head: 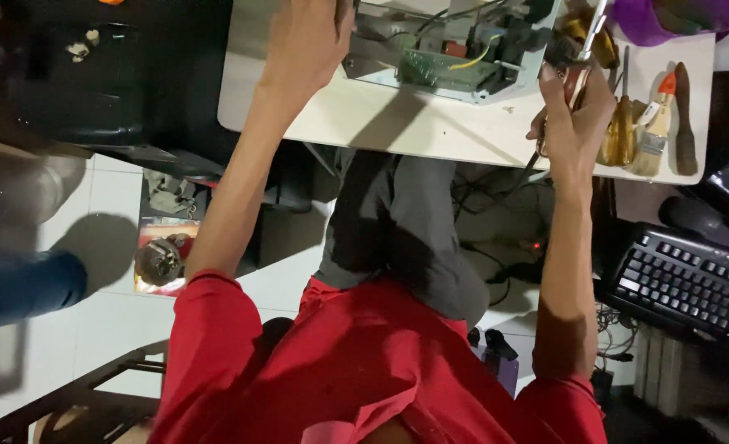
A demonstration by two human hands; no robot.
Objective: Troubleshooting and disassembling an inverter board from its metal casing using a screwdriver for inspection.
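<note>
My left hand (pixel 309 37) rests on the left edge of an opened electronic device (pixel 455 57) with a green circuit board and wires, on a white table (pixel 430 127). Its fingers are hidden past the frame's top. My right hand (pixel 576 111) is closed around the reddish handle of a screwdriver (pixel 588 45), whose metal shaft points up toward the device's right side. I wear a red shirt and grey shorts.
A yellow-handled screwdriver (pixel 621 131), a paintbrush (pixel 655 123) and a brown handle (pixel 683 119) lie on the table's right end. A black keyboard (pixel 687 284) sits lower right. Cables lie under the table. Another person's blue-clad leg (pixel 19 288) is at left.
</note>
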